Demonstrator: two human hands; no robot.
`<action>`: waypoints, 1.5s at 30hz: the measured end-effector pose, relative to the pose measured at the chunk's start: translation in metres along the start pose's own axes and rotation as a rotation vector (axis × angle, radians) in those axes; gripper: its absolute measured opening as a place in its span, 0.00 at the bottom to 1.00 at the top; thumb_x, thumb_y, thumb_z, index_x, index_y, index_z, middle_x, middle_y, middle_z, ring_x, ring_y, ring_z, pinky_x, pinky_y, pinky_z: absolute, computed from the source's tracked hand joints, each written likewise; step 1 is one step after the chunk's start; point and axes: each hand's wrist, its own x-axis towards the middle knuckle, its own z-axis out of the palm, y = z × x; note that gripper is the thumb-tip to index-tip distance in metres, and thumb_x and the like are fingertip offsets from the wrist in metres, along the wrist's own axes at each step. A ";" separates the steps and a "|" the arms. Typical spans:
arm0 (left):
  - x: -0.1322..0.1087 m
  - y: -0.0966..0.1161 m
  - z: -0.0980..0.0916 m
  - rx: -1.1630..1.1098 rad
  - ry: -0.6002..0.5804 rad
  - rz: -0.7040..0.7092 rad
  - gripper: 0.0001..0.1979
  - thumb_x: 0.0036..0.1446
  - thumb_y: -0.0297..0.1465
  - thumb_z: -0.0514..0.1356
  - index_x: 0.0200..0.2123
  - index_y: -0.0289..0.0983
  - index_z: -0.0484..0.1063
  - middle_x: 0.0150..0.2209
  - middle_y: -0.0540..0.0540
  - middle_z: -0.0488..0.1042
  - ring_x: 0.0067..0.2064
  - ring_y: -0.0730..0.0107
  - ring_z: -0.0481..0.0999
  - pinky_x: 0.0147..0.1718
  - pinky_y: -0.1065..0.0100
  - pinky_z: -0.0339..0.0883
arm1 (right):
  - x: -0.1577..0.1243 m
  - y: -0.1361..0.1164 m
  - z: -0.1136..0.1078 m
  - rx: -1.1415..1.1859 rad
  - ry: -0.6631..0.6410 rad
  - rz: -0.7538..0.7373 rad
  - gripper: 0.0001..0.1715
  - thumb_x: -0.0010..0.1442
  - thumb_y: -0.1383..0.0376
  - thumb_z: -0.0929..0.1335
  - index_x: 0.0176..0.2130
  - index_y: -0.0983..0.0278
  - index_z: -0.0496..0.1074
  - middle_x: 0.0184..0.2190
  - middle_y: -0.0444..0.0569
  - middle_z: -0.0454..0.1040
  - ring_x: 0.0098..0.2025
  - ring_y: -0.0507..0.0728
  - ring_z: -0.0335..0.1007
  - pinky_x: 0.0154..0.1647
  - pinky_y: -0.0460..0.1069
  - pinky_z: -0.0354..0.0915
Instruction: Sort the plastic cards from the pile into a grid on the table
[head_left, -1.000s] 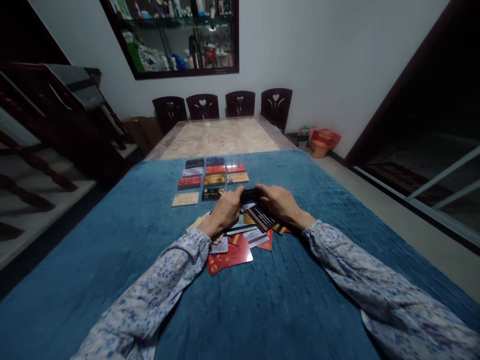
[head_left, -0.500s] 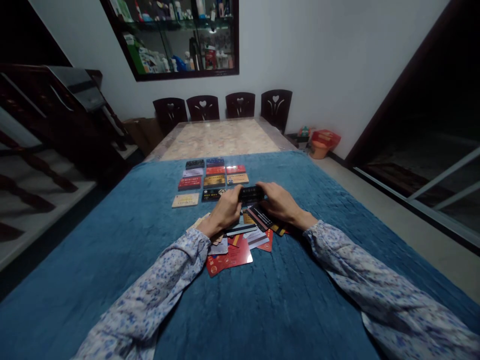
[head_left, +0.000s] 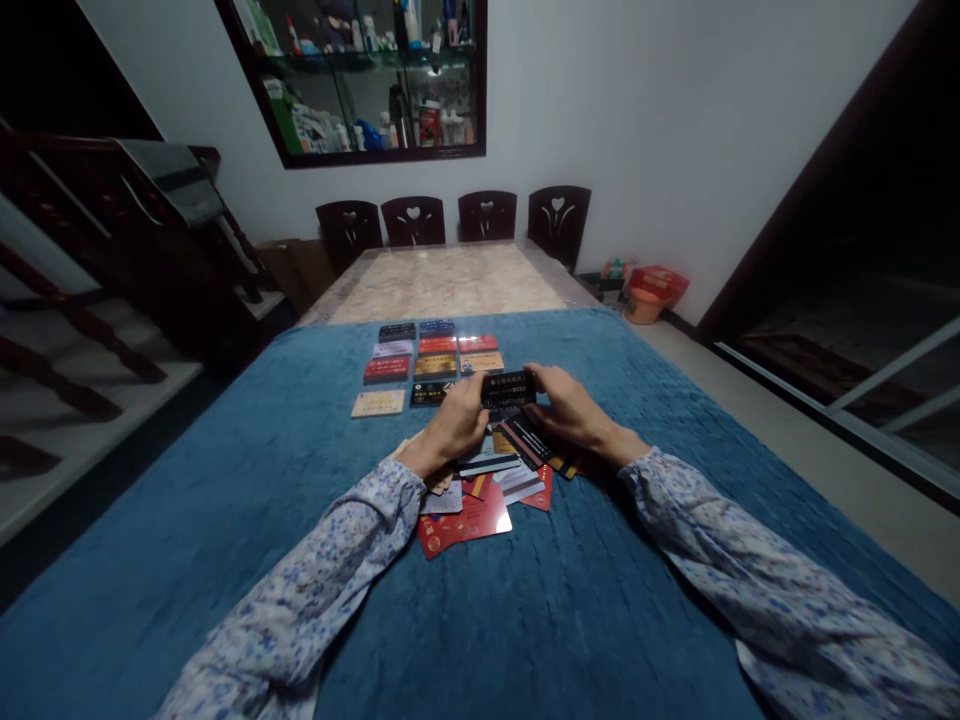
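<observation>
Both my hands hold one black card with light print, lifted a little above the blue cloth. My left hand pinches its left end and my right hand pinches its right end. Under my hands lies a loose pile of cards, with a large red card nearest me. Beyond the held card, several cards lie in neat rows, with a beige card at the near left corner.
The blue cloth covers the near part of a long table; bare marble top shows beyond it. Several dark chairs stand at the far end. A red basket sits on the floor at the right. A staircase rises at the left.
The black card has come up from the pile between both hands and tilted so its printed face shows. The view has shifted slightly.
</observation>
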 end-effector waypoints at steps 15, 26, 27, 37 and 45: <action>-0.007 -0.001 -0.032 -0.066 -0.039 0.048 0.25 0.54 0.21 0.61 0.55 0.37 0.64 0.52 0.40 0.67 0.55 0.56 0.72 0.59 0.52 0.71 | 0.013 -0.013 -0.004 0.014 -0.012 -0.051 0.33 0.56 0.68 0.71 0.60 0.61 0.68 0.48 0.57 0.71 0.48 0.65 0.69 0.48 0.61 0.72; -0.020 -0.032 -0.071 -0.038 -0.051 0.011 0.27 0.54 0.21 0.63 0.58 0.37 0.66 0.53 0.40 0.70 0.55 0.56 0.74 0.57 0.53 0.72 | 0.062 -0.034 0.003 0.113 -0.173 -0.106 0.30 0.56 0.67 0.72 0.58 0.63 0.70 0.46 0.56 0.74 0.46 0.62 0.72 0.46 0.56 0.71; -0.021 -0.035 -0.076 -0.027 -0.055 0.004 0.27 0.54 0.22 0.63 0.58 0.37 0.66 0.53 0.40 0.70 0.55 0.56 0.74 0.57 0.53 0.72 | 0.067 -0.037 0.004 0.123 -0.186 -0.107 0.30 0.56 0.67 0.72 0.58 0.64 0.70 0.46 0.56 0.73 0.47 0.62 0.71 0.47 0.56 0.70; -0.014 -0.082 -0.116 0.110 -0.071 -0.047 0.24 0.53 0.23 0.62 0.55 0.35 0.71 0.49 0.40 0.72 0.50 0.57 0.76 0.53 0.56 0.74 | 0.132 -0.044 0.037 0.092 -0.228 -0.117 0.26 0.53 0.68 0.76 0.52 0.66 0.75 0.44 0.54 0.74 0.45 0.60 0.71 0.46 0.54 0.68; 0.008 -0.112 -0.133 0.213 -0.103 -0.159 0.21 0.51 0.23 0.60 0.51 0.33 0.74 0.49 0.39 0.74 0.50 0.56 0.76 0.54 0.59 0.74 | 0.186 -0.051 0.052 -0.050 -0.313 -0.083 0.22 0.55 0.66 0.76 0.49 0.68 0.77 0.46 0.58 0.75 0.46 0.62 0.73 0.47 0.52 0.67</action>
